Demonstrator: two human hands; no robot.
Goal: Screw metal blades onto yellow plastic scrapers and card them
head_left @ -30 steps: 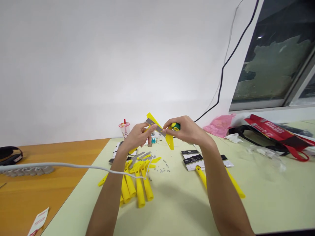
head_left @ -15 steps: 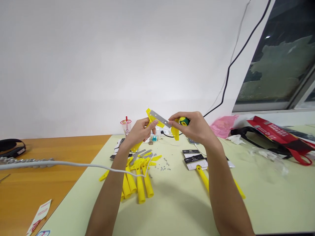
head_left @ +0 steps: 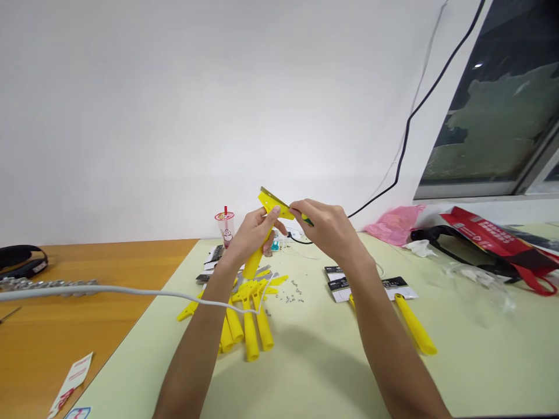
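My left hand (head_left: 257, 234) is closed round the yellow handle of a scraper (head_left: 251, 265), which is raised above the table with its head up. A thin metal blade (head_left: 269, 193) lies along the top edge of that head. The fingertips of my right hand (head_left: 327, 228) pinch the head's right end. A bit of a green and yellow screwdriver handle (head_left: 308, 220) shows under my right hand; the rest is hidden in the palm. Below lie several yellow scraper handles (head_left: 250, 334), grey blades and small loose screws (head_left: 294, 291).
Carded yellow scrapers (head_left: 416, 327) lie right of my right forearm. A lidded cup (head_left: 225, 230) stands near the wall. A white cable (head_left: 131, 290) crosses in front at left. Farther right are a pink bag (head_left: 395, 224), a red bag (head_left: 489, 238) and clear plastic.
The blade and yellow piece at my right fingers have come against the scraper head, now aligned with it. My right hand has moved left and turned over, hiding most of the screwdriver.
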